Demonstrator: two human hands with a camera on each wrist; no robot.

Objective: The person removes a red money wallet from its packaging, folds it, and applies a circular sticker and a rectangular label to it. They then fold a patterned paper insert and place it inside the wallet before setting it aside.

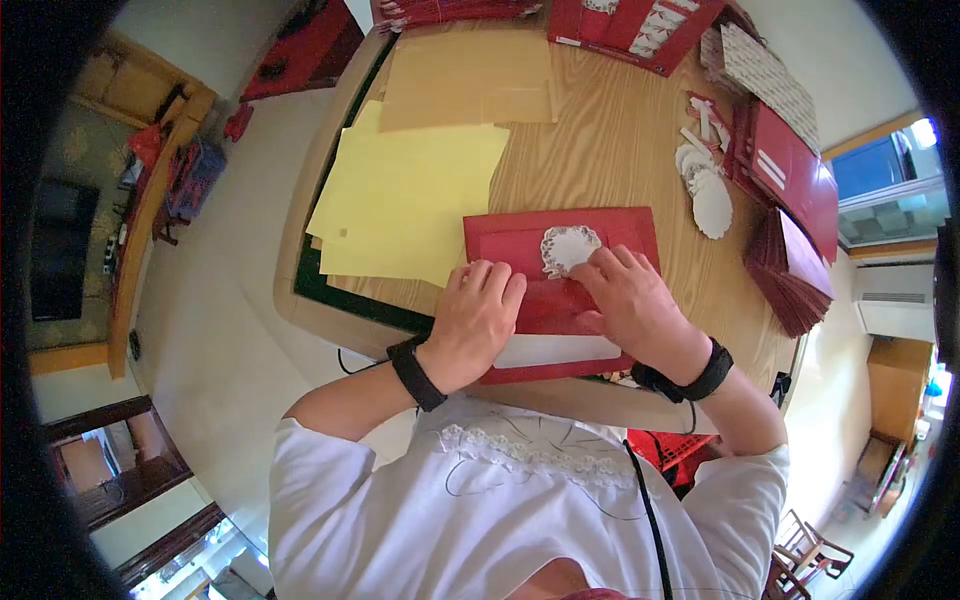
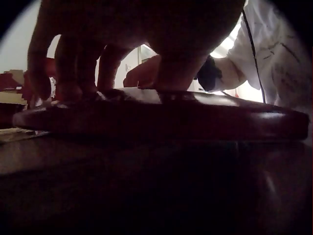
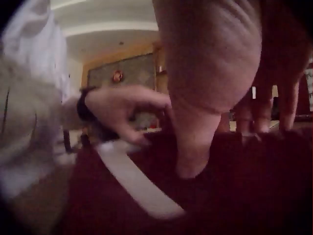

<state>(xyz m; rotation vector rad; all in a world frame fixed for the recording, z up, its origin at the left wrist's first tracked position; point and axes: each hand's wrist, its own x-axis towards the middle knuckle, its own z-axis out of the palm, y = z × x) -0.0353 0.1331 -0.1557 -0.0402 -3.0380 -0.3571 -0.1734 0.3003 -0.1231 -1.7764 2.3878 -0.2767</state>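
A red card folder lies at the table's near edge, with a round white lacy paper piece on it. Across its lower part runs a white panel, seen in the right wrist view as a white strip. My left hand rests on the folder's left side, fingertips down on its surface. My right hand lies on the right side, its fingers reaching the lacy piece's right edge. In the right wrist view its thumb presses on the red surface. The left wrist view is dark; fingers stand on the folder's top.
Yellow sheets and tan sheets lie at the left. White oval pieces sit right of the folder, beside stacked red folders and a fanned dark red stack. Another red folder stands at the back.
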